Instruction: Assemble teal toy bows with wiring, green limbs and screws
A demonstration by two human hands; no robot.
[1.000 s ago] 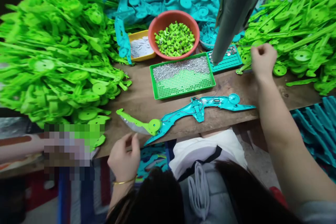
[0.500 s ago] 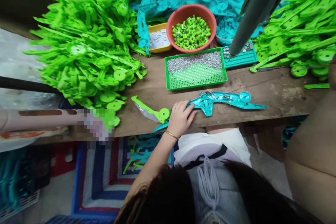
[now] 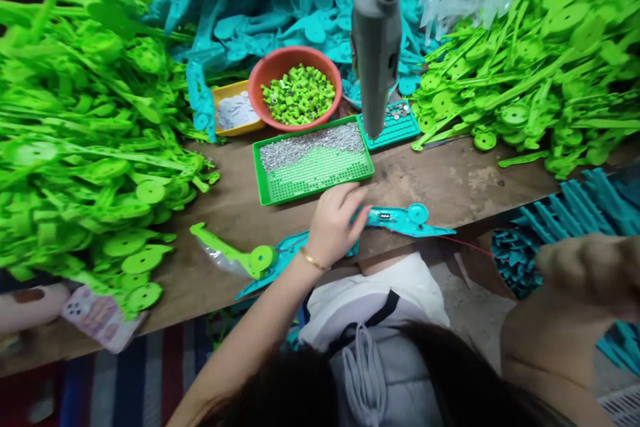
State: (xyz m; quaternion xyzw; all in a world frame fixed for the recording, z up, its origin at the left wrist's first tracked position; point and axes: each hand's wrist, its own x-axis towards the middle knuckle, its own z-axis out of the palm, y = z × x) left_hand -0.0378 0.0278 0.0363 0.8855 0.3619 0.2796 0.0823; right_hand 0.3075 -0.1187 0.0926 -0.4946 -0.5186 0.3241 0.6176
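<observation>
A long turquoise plastic half-shell with wiring inside lies open side up along the table's front edge. My left hand reaches over its middle, fingers curled on the shell and hiding the centre. At the far right, close to the camera, my right hand is raised, blurred, its fingers folded in. A thin red wire runs from the shell's right end towards that hand; whether the fingers grip it is hidden. A lime-green curved part with a clear piece lies by the shell's left end.
Behind the shell stands a green tray of small metal pieces. A red bowl of green caps is farther back. A grey power screwdriver hangs over a teal tray. Green part heaps flank the table.
The view has shifted, with table items now lower and leftward. My left hand has moved right along the shell onto its middle. My right hand has come into fuller view, and the red wire now stretches rightward.
</observation>
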